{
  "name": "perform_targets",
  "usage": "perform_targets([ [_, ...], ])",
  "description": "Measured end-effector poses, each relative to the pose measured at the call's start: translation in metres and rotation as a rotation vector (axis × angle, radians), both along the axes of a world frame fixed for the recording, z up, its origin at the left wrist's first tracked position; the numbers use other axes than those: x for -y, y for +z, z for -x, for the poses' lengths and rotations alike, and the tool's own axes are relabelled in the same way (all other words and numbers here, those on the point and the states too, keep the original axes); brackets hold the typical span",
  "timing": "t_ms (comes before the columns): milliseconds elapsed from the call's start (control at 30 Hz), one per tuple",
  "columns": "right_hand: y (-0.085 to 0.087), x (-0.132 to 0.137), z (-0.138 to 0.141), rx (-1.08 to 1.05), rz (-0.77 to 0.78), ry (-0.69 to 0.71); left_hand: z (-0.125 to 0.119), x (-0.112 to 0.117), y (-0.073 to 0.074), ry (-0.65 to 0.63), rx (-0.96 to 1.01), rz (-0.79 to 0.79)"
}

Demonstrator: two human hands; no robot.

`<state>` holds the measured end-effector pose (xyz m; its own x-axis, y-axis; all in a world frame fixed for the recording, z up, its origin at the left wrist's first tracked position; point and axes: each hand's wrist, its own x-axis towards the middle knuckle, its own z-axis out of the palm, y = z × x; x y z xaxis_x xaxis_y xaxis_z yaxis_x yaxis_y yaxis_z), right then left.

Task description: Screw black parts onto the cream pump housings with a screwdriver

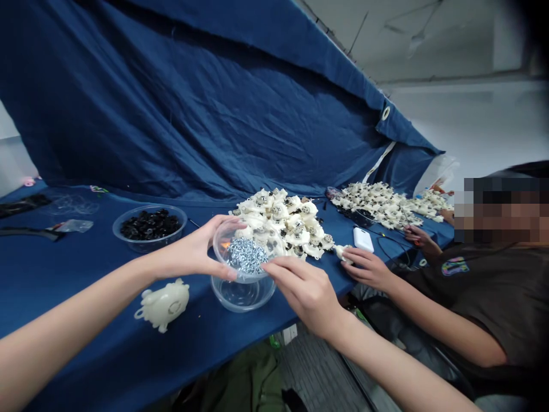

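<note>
My left hand [198, 247] grips a clear plastic bowl [234, 239] by its rim and tilts it; several small metal screws [247, 254] lie inside it. My right hand [305, 286] touches the same bowl's right edge, fingers stretched toward the screws. Under it stands a second clear bowl [242, 292] on the blue cloth [86, 320]. A cream plastic part [163, 304] lies left of that lower bowl, below my left forearm.
A heap of cream plastic parts [283, 220] lies behind the bowls. A clear bowl of black parts [149, 226] stands at the left. On the right a person's hand [369, 268] rests beside a white box [363, 238], with another heap [381, 203] beyond.
</note>
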<state>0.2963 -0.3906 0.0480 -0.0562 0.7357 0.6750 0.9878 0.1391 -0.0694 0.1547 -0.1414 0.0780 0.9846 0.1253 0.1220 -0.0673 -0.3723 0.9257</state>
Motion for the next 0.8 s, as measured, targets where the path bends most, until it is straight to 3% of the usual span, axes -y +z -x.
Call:
perform_targets([
  [100,0.004,-0.003,0.001,-0.303,-0.097,-0.112,-0.005,0.002,-0.004,0.015,0.083,0.145],
  [200,0.014,-0.004,0.003,-0.867,-0.082,-0.207,-0.008,0.005,-0.006,0.042,0.133,0.188],
  [300,0.028,-0.002,0.002,-1.474,0.142,-0.011,-0.009,0.009,-0.006,0.051,0.219,0.187],
  [367,0.036,-0.003,-0.001,-1.675,0.271,0.169,-0.01,0.012,-0.007,0.041,0.242,0.174],
  [433,0.039,-0.007,-0.004,-1.747,0.348,0.283,-0.01,0.016,-0.009,0.031,0.267,0.168],
  [533,0.035,-0.012,-0.008,-1.782,0.391,0.322,-0.009,0.018,-0.011,0.013,0.302,0.168],
  [667,0.027,-0.011,-0.013,-1.736,0.345,0.246,-0.002,0.012,-0.008,-0.002,0.153,0.009],
  [800,0.023,-0.005,-0.019,-1.612,0.233,0.075,0.005,0.004,-0.003,-0.044,-0.071,-0.125],
])
